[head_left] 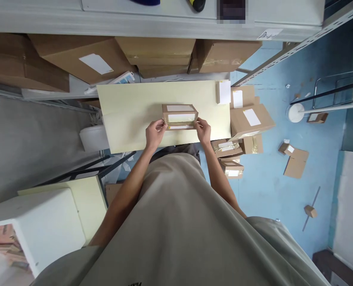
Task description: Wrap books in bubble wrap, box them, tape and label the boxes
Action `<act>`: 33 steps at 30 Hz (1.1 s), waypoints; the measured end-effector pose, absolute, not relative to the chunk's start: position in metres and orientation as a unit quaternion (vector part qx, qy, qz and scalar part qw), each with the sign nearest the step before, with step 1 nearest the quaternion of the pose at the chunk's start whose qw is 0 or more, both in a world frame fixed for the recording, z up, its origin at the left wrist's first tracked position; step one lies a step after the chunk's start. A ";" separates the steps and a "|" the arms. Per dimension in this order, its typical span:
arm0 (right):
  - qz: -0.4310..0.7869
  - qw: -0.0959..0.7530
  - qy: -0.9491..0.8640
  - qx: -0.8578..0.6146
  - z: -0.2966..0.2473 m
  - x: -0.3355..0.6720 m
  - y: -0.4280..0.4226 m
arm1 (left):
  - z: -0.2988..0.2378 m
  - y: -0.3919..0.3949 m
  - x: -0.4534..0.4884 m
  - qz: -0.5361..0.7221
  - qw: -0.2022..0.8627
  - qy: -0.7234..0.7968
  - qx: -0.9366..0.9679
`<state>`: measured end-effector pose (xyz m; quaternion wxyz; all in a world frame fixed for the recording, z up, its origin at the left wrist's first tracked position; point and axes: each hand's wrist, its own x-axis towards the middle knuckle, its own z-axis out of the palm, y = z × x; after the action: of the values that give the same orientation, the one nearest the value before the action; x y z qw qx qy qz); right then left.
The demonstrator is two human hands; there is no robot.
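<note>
A small brown cardboard box (180, 107) with white labels lies on the pale yellow table in front of me. A shiny strip of clear tape (181, 123) runs along its near part. My left hand (155, 134) is at the box's left end, its thumb and fingers pinched at the tape there. At the opposite end my right hand (203, 130) is closed the same way, thumb against fingers at the tape and the box corner. The fingertips partly hide both box ends.
The table (128, 115) holds a white box (224, 92) at its far right corner. Large cartons (158, 51) line the shelf behind. Several taped boxes (251, 119) are stacked to the right. A flat cardboard piece (295, 163) lies on the blue floor. A white bin (94, 138) stands left.
</note>
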<state>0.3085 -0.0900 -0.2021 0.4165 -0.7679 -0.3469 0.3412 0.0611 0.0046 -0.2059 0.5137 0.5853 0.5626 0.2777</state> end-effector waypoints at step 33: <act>0.276 0.397 -0.171 -0.859 -0.124 0.379 -0.243 | -0.141 -0.065 0.174 0.042 0.646 0.442 0.621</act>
<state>0.3786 -0.2427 -0.1238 0.3966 -0.8586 -0.1713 0.2760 0.1736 -0.0648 -0.1412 0.6456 0.6214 0.4420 0.0417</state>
